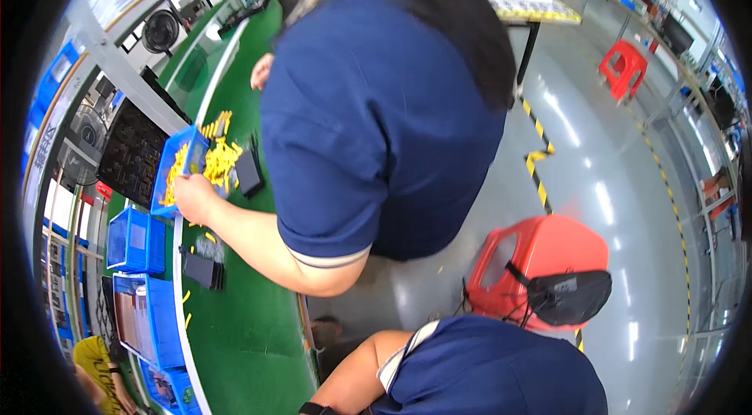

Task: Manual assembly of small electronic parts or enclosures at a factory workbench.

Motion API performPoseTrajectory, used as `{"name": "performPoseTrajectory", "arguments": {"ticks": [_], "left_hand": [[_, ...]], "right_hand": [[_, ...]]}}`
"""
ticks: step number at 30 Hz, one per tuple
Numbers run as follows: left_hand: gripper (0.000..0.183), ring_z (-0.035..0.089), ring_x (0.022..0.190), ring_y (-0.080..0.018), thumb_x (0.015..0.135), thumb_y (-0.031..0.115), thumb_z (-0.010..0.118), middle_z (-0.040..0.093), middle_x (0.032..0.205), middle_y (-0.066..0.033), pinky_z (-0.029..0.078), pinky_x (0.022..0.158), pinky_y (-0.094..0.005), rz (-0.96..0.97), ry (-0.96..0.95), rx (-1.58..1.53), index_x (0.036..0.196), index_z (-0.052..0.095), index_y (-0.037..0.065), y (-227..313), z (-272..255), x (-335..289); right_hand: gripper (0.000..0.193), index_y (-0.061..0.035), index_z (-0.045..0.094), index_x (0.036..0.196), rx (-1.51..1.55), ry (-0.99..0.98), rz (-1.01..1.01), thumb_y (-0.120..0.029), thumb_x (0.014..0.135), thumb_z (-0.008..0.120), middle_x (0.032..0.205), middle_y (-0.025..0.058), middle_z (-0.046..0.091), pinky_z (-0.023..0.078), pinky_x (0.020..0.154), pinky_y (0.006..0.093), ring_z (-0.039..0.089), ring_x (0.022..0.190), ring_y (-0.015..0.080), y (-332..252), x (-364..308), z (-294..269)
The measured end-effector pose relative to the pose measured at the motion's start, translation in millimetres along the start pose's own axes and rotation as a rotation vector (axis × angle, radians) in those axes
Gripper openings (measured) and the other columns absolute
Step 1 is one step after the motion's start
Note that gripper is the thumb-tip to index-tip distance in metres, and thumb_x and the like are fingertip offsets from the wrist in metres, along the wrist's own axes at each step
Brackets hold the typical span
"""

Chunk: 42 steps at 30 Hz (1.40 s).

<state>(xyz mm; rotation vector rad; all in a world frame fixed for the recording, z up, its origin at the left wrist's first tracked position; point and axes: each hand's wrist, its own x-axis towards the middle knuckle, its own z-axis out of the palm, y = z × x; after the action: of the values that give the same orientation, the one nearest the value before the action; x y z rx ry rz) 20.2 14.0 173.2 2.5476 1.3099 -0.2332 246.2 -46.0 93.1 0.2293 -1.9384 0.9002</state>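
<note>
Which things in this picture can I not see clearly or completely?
- Head view: the hand of the bare forearm is cut off by the lower edge.
- Head view: the co-worker's far hand is mostly hidden behind that person's navy shoulder.
- Head view: the small yellow parts beside the blue bin are too small to tell their kind.

Red plastic stool [548,258] on grey floor [611,180] — black fan [160,31] (upper left).

Bins [135,241]: blue plastic, smooth. Table [243,329]: matt green mat. Stool [548,254]: glossy red plastic. Floor [611,180]: glossy grey. Shirt [376,125]: navy cloth.
</note>
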Motion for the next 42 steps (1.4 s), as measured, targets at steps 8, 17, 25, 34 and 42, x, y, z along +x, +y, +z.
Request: {"name": "performPoseTrajectory", "arguments": {"ticks": [8,17,25,34,42], "left_hand": [[0.027,0.057,0.082,-0.0162,0.082,0.001,0.061,0.060,0.085,-0.0060,0.046,0.075,-0.0274,0.082,0.197,-0.234,0.109,0.058,-0.002,-9,68,18],[0.022,0.058,0.097,-0.0292,0.082,0.004,0.063,0.062,0.103,-0.0175,0.046,0.085,-0.0361,0.211,0.593,-0.160,0.102,0.062,-0.003,1,103,20],[0.023,0.057,0.099,-0.0326,0.079,0.001,0.065,0.061,0.108,-0.0166,0.046,0.086,-0.0380,0.200,0.736,-0.136,0.102,0.063,0.001,-14,128,25],[0.019,0.058,0.099,-0.0306,0.080,0.001,0.065,0.062,0.108,-0.0171,0.047,0.086,-0.0364,0.168,0.814,-0.218,0.099,0.064,-0.002,-18,144,30],[0.021,0.058,0.099,-0.0314,0.079,0.002,0.067,0.061,0.108,-0.0177,0.047,0.087,-0.0360,0.189,0.767,-0.214,0.100,0.065,-0.001,-20,148,26]], "right_hand": [[0.020,-0.0021,0.069,0.085,-0.015,0.202,0.158,-0.021,0.084,0.067,0.077,0.0073,0.069,0.052,0.059,0.0275,0.065,0.068,0.0155,33,25,-24],[0.018,-0.0032,0.070,0.091,0.234,0.323,0.678,-0.019,0.084,0.066,0.078,0.0074,0.070,0.053,0.060,0.0234,0.066,0.069,0.0123,74,-8,-64],[0.017,0.0020,0.064,0.091,0.133,0.294,0.670,-0.012,0.082,0.062,0.073,0.0094,0.067,0.051,0.054,0.0233,0.064,0.062,0.0121,-4,-66,-80],[0.022,0.0024,0.063,0.101,-0.067,0.386,0.776,-0.014,0.086,0.065,0.082,0.0070,0.067,0.051,0.065,0.0236,0.063,0.073,0.0101,-84,-89,-120],[0.020,0.0023,0.063,0.102,-0.162,0.641,0.773,-0.004,0.084,0.065,0.088,0.0079,0.067,0.049,0.074,0.0238,0.064,0.081,0.0123,-124,-91,-145]]}}
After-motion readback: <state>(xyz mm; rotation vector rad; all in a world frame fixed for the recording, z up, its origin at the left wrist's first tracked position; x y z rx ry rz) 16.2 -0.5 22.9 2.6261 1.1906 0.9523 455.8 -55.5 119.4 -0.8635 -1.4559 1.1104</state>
